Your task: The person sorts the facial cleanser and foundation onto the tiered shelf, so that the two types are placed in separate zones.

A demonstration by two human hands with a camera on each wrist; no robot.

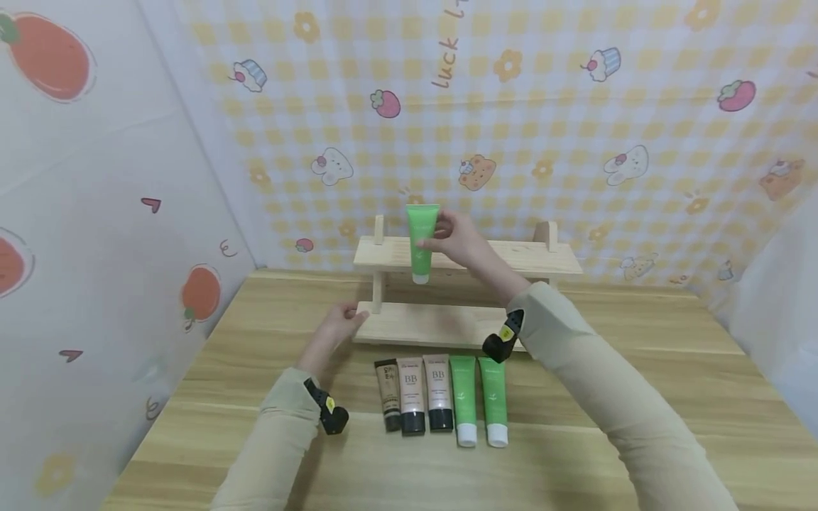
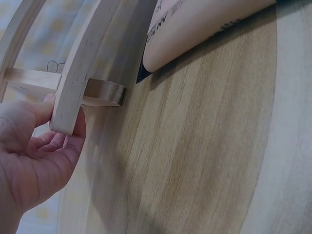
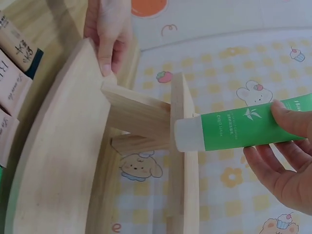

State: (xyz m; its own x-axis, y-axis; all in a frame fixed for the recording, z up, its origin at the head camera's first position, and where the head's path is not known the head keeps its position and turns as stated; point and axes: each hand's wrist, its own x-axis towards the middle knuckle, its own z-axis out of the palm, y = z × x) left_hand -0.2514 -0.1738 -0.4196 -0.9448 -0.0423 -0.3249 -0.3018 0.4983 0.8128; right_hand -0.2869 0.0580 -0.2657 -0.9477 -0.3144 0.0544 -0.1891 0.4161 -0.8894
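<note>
- Left hand [image 1: 334, 328], left of centre in the head view, pinching the wooden shelf's lower board [image 1: 428, 324].
- Green tube [image 1: 422, 231], centre, held cap downward.
- Five tubes [image 1: 438, 387], lower centre, in a row.
- Right hand [image 1: 456, 239], near centre, pinching the green tube.

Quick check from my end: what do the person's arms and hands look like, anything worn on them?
The left sleeve and right sleeve are long, plain and pale beige, looking loose and slightly wrinkled. Over each cuff sits a black strap with a small rounded black device and a yellow label. The left hand and right hand are gloveless.
</note>
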